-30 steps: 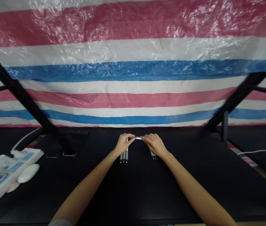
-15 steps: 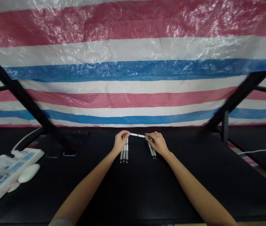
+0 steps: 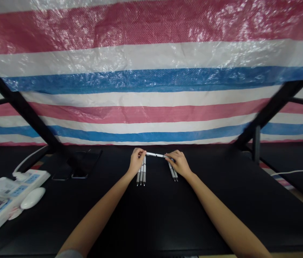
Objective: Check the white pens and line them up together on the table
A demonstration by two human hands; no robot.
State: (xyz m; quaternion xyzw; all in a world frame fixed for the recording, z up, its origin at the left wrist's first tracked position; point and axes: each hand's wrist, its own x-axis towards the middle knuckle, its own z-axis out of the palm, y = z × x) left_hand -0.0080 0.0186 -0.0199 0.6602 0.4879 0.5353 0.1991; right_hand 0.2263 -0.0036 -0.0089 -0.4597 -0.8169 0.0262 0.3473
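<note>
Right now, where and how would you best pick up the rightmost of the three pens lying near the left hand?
Probably by the grey part of that rightmost pen, pinched from above, coming from the near right. Its tip points toward the camera, the left hand is by its far end, and a neighbouring pen crowds its left side.

The place looks like a makeshift workstation — whether in an office or a workshop cannot be told. A plastic sheet [image 3: 151, 82] striped red, white and blue hangs like a wall behind a plain black desk [image 3: 151, 222], with slanting black bars [image 3: 32, 116] at either side. Pens [image 3: 141, 177] and a plugged-up white power strip [image 3: 14, 195] lie on the desk.
</note>
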